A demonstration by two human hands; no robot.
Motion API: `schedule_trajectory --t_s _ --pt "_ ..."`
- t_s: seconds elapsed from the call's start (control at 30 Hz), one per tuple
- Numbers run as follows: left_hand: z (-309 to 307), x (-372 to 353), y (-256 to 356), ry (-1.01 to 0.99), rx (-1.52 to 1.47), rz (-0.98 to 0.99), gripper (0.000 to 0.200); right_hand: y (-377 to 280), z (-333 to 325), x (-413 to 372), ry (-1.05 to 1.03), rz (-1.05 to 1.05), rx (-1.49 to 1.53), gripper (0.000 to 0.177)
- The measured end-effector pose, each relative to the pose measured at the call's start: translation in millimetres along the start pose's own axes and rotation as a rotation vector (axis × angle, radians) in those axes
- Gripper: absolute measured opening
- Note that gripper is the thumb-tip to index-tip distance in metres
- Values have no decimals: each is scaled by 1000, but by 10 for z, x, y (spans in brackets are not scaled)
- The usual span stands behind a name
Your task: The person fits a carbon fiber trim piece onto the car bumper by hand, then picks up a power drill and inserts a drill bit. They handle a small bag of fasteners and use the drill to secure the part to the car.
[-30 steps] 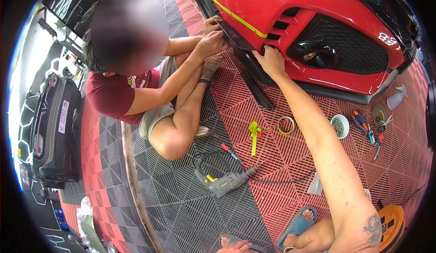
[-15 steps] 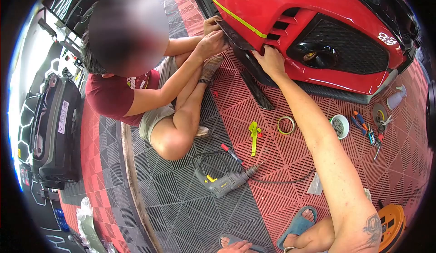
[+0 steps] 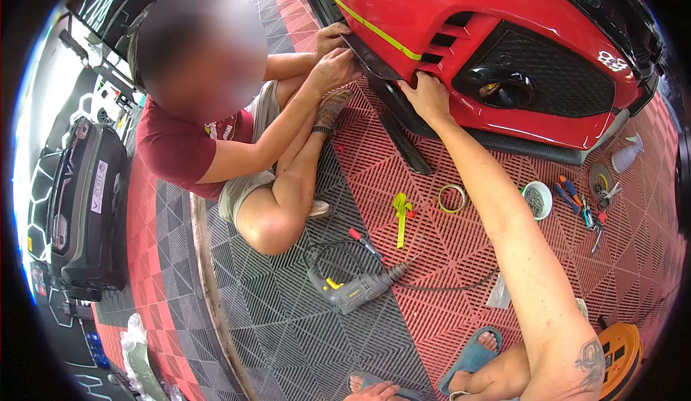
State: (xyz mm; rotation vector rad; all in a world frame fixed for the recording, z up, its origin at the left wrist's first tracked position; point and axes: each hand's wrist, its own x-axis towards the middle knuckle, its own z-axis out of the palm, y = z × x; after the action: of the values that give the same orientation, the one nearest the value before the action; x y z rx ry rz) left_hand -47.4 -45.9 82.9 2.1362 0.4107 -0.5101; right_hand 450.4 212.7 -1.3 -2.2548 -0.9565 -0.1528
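My right hand (image 3: 427,98) reaches to the lower edge of the red bumper (image 3: 533,77), its fingers curled at the seam above the black lip (image 3: 403,106); the fingertips are hidden there. Low in the view, my left hand (image 3: 374,392) rests near my sandalled foot, fingers spread and holding nothing. A co-worker (image 3: 176,142) sits cross-legged on the left, both hands on the end of a dark trim piece (image 3: 368,57) at the bumper's corner. Below the lip, a black textured strip (image 3: 407,144) slants down to the floor.
On the tiled floor lie a corded drill (image 3: 353,289), a red-and-blue marker (image 3: 365,242), yellow-green tape (image 3: 401,221), a tape roll (image 3: 453,199), a white cup (image 3: 536,200), pliers (image 3: 568,192) and a spray bottle (image 3: 628,154). An orange reel (image 3: 620,361) is at lower right; a dark bumper (image 3: 90,206) stands left.
The co-worker's head has turned and shifted slightly left. My hands keep their places.
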Motion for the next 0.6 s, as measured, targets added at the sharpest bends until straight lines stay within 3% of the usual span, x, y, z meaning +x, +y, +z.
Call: schedule_trajectory --t_s 0.3,0.6 --pt "-18 -2 46 30 -66 -28 26 7 -1 -2 4 -1 12 46" --pt "-194 37 122 -113 -67 2 25 24 31 2 35 -23 6 46"
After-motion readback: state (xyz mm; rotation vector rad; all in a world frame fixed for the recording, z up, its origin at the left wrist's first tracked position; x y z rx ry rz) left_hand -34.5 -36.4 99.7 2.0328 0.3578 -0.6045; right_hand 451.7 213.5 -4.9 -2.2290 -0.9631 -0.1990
